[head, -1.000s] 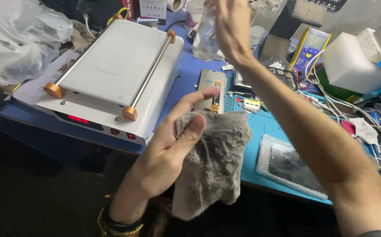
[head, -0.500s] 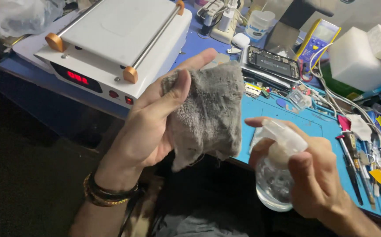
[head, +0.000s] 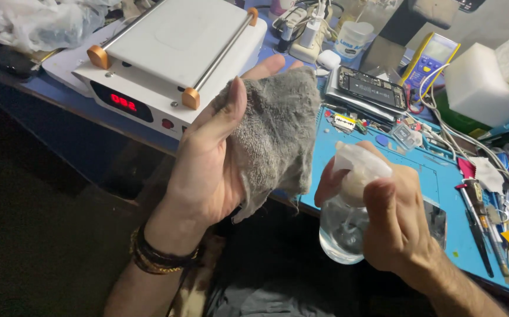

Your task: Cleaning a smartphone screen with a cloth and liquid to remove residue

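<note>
**Grey cloth and clear spray bottle held over a repair bench**

Head view. The left hand (head: pixel 207 170) is holding a grey terry cloth (head: pixel 275 135) upright, the thumb pressing its near face and the fingers closing behind it, so the cloth is hanging in front of the bench edge. The right hand (head: pixel 398 220) is grasping a small clear spray bottle (head: pixel 345 226) just beside the cloth's lower right corner; the fingers are wrapping the bottle body and one finger is lying over its pale cap, which is facing the cloth. Liquid is showing in the bottle's lower part. A stack of dark bracelets (head: pixel 157 255) is circling the left wrist.

Behind the cloth, a white box-shaped machine (head: pixel 178 44) with a flat top plate, two metal rails ending in orange knobs and a red-lit display panel on its dark front strip is sitting on the bench. To its right, an opened phone (head: pixel 371 88) is lying with its dark innards facing up. A small round white jar with a pale blue label (head: pixel 353 38) is standing at the back, and a yellow-and-blue handheld meter (head: pixel 430 58) is leaning near a white block-shaped container (head: pixel 486 88). A blue work mat (head: pixel 442 176) is carrying small parts, and hand tools (head: pixel 483 217) are lying along its right side. Crumpled clear plastic bags (head: pixel 37 20) are lying at top left.
</note>
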